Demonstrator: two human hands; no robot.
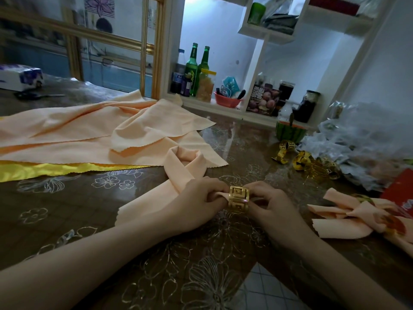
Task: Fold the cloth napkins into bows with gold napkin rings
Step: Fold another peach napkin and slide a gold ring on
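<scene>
The left hand (200,199) is pinching the bunched end of a long folded peach cloth napkin (178,167). Its fingers are curling tight round the cloth. The right hand (271,205) is holding a shiny gold napkin ring with a square maze pattern (238,199). Its fingers and thumb are curling round the ring. The bunched cloth is touching the left opening of the ring. I cannot tell how far it is going inside.

Both hands are sitting low over a brown table cover with pale flower drawings (67,198), near the front edge. The rest of the napkin is lying in a crossed loop on the table, behind the left hand.

Farther back on the left, a messy pile of flat peach cloths (89,130) is lying on top of a shiny yellow cloth (44,170). To the right, some loose gold rings (300,159) are lying beside crinkly clear plastic bags (357,135). A finished peach bow with a gold ring round its middle (348,212) is lying just right of the right hand.
</scene>
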